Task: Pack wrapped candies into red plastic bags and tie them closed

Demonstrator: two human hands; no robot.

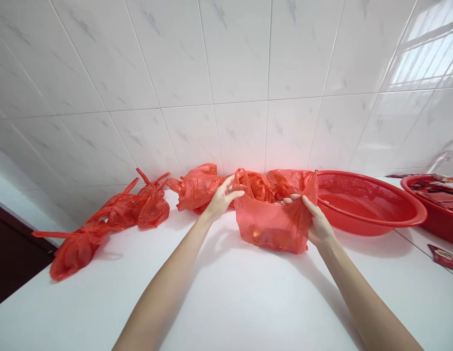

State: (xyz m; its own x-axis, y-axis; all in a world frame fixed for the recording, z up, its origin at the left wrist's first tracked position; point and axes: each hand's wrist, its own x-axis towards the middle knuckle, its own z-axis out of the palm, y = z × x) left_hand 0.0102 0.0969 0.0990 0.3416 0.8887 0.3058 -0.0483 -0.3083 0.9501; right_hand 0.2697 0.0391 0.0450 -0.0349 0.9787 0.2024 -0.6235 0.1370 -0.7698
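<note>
A thin red plastic bag (272,222) hangs between my two hands just above the white table, with small things showing dimly through its lower part; I cannot make out what they are. My left hand (222,196) pinches the bag's left handle between thumb and fingers. On the other side my right hand (316,222) grips the right edge near the handle, thumb outside and fingertips behind the plastic. The mouth of the bag is spread at the top. Behind it, more crumpled red plastic bags (200,185) lie against the tiled wall.
Several knotted red bags (122,209) line the table's left back edge. A red mesh basket (368,195) stands right of my hands. Beyond it, a red basin (440,214) holds dark red packets, and one loose packet (443,257) lies on the white tabletop (248,302).
</note>
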